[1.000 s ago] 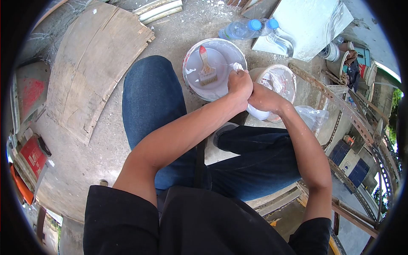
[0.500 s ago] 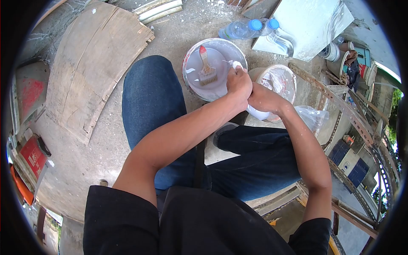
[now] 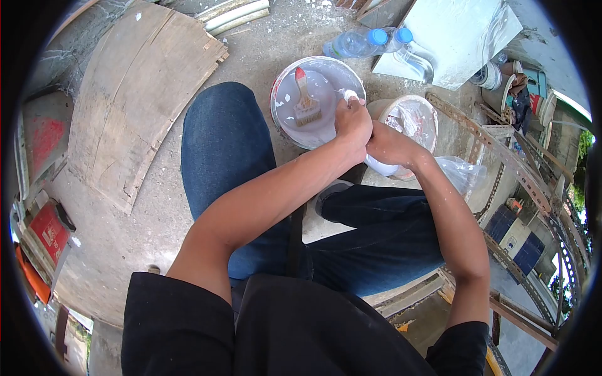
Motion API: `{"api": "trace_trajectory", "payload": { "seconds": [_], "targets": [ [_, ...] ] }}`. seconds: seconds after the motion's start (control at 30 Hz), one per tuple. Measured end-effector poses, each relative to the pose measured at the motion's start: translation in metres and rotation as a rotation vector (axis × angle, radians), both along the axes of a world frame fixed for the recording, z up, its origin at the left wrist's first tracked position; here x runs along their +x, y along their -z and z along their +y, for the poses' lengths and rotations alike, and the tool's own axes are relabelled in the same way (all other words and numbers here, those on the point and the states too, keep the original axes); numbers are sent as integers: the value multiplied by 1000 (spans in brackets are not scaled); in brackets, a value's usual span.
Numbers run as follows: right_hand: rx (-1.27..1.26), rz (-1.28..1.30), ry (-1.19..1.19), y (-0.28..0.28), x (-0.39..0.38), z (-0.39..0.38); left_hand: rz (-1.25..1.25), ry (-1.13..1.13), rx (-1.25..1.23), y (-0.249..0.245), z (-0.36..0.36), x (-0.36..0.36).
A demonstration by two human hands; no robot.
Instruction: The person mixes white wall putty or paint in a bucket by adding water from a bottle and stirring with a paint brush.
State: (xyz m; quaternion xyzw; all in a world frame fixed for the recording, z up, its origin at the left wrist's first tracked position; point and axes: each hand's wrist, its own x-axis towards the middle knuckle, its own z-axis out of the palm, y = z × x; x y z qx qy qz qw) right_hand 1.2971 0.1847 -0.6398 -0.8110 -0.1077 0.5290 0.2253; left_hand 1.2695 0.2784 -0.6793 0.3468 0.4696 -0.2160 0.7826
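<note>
My left hand (image 3: 353, 123) is closed over the right rim of a bucket (image 3: 274, 111) holding pale, thin liquid. A white lump (image 3: 350, 95) shows at its fingertips. Pressed against it from the right is my right hand (image 3: 390, 145), also closed, its fingers partly hidden behind the left. I cannot tell what the hands grip between them. Inside the bucket lies a paintbrush (image 3: 306, 103) with a red-tipped handle, its bristles toward me. Small white patches show on the liquid. A second bucket (image 3: 431, 119), smeared with white, stands just beyond my right hand.
Two plastic bottles (image 3: 355, 44) with blue caps lie behind the buckets, beside a white panel (image 3: 467, 37). A clear plastic bag (image 3: 463, 172) rests right of the second bucket. Plywood (image 3: 135, 94) lies at the left. A rusty perforated metal bar (image 3: 489, 143) slants along the right.
Both hands stay pressed together in almost the same place. The white patches on the liquid have changed shape slightly.
</note>
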Motion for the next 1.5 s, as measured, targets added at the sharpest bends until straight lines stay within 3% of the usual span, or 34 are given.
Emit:
{"api": "trace_trajectory", "payload": {
  "seconds": [0.07,0.37,1.3,1.5],
  "targets": [
    [-81,63,-37,-5,5,5,35,-29,-12,2,0,2],
    [49,-44,0,2,-3,2,-16,-39,32,-4,3,0],
    [-6,-60,-99,5,-2,-3,-48,-45,37,-10,4,-2],
    [-8,-12,-60,-12,5,1,-1,-52,-112,7,-4,-11]
  ]
}}
